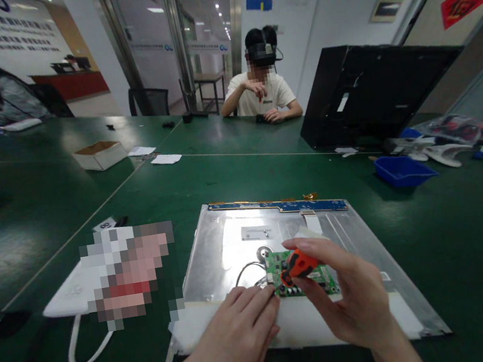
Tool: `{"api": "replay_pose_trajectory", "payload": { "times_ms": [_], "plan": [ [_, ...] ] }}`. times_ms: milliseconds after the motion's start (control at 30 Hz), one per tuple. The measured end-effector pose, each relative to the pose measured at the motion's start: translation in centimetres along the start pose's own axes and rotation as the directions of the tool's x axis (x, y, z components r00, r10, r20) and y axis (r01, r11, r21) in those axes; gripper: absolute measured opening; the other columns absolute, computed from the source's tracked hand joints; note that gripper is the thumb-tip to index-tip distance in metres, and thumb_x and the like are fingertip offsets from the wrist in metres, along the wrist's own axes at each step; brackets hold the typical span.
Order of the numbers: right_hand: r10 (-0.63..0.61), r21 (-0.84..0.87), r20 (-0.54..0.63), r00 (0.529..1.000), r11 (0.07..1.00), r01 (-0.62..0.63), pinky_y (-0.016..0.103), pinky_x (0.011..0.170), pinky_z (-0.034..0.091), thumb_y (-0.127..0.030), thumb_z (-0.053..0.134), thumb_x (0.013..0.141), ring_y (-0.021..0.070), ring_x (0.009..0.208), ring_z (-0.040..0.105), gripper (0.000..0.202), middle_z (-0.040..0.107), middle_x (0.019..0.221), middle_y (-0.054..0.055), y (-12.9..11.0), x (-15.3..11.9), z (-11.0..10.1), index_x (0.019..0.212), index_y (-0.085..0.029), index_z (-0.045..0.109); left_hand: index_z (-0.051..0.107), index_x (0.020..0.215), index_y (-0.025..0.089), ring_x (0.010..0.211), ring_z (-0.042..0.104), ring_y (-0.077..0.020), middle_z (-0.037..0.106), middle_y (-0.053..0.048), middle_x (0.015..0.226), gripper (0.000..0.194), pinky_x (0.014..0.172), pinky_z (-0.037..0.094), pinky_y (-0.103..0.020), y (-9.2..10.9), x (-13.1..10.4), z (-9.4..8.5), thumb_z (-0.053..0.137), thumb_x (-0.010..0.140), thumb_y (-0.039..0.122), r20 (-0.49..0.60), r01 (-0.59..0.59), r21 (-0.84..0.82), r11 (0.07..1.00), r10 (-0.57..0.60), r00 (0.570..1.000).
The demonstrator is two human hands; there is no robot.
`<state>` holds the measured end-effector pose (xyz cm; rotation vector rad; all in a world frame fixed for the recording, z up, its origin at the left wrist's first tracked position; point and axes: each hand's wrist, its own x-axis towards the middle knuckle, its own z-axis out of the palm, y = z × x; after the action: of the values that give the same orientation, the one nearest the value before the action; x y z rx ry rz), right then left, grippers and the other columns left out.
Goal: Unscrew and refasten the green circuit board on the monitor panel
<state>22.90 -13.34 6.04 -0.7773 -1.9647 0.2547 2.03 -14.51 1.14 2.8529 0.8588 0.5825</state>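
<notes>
My right hand (353, 289) grips an orange and black screwdriver (303, 262) between thumb and fingers, its shaft slanting down to the left. Under it lies a green circuit board (328, 282) with connectors along its edges, resting on the silver metal back of a display panel (216, 252). My left hand (241, 334) is closed at the board's lower left corner, fingers together beside the screwdriver's tip; what they pinch, if anything, is hidden. Dark wires (241, 269) run to the board's left side. A blue circuit strip (273, 205) lines the panel's far edge.
A white pouch (69, 292) with a strap lies left of the panel. Farther off are an open white box (100, 156), a blue tray (402, 169) and a large black monitor housing (374, 89). A co-worker (270, 87) sits across the green table (222, 175).
</notes>
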Motion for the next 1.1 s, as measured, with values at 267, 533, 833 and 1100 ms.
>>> {"api": "replay_pose_trajectory", "payload": {
  "times_ms": [267, 533, 833, 1100],
  "plan": [
    [-0.015, 0.030, -0.040, 0.999, 0.999, 0.016, 0.032, 0.085, 0.058, -0.001, 0.059, 0.083, 0.0177, 0.104, 0.064, 0.060, 0.066, 0.114, 0.006, 0.24, 0.51, 0.22, 0.136, -0.028, 0.048, 0.054, 0.125, 0.011, 0.107, 0.060, -0.0273, 0.063, -0.014, 0.124, 0.032, 0.089, 0.050, -0.042, -0.04, 0.06, 0.00, 0.042, 0.095, 0.014, -0.008, 0.007, -0.013, 1.000, -0.007, 1.000],
    [-0.018, 0.022, -0.051, 0.999, 1.000, 0.019, 0.034, 0.079, 0.060, -0.003, 0.059, 0.084, 0.0191, 0.100, 0.065, 0.058, 0.065, 0.111, 0.007, 0.20, 0.56, 0.22, 0.135, -0.028, 0.049, 0.053, 0.124, 0.010, 0.106, 0.061, -0.0268, 0.064, -0.015, 0.122, 0.032, 0.088, 0.051, -0.043, 0.03, 0.14, -0.30, 0.040, 0.096, 0.012, -0.026, -0.004, -0.008, 1.000, 0.004, 1.000],
    [-0.017, 0.044, -0.110, 0.994, 0.999, 0.022, 0.037, 0.080, 0.060, -0.004, 0.062, 0.083, 0.0205, 0.102, 0.066, 0.061, 0.067, 0.112, 0.006, 0.23, 0.32, 0.14, 0.136, -0.030, 0.047, 0.053, 0.125, 0.010, 0.107, 0.060, -0.0276, 0.062, -0.016, 0.125, 0.032, 0.088, 0.051, -0.043, -0.10, 0.09, -0.06, 0.042, 0.096, 0.013, 0.004, 0.009, -0.003, 1.000, -0.009, 1.000],
    [-0.016, 0.031, -0.103, 0.995, 0.999, 0.019, 0.036, 0.079, 0.061, -0.005, 0.062, 0.083, 0.0207, 0.100, 0.067, 0.058, 0.067, 0.111, 0.006, 0.24, 0.45, 0.17, 0.134, -0.030, 0.049, 0.052, 0.127, 0.009, 0.108, 0.059, -0.0288, 0.061, -0.016, 0.125, 0.033, 0.088, 0.051, -0.045, 0.03, 0.00, -0.20, 0.044, 0.095, 0.012, 0.012, 0.004, -0.012, 1.000, -0.004, 1.000]
  ]
}}
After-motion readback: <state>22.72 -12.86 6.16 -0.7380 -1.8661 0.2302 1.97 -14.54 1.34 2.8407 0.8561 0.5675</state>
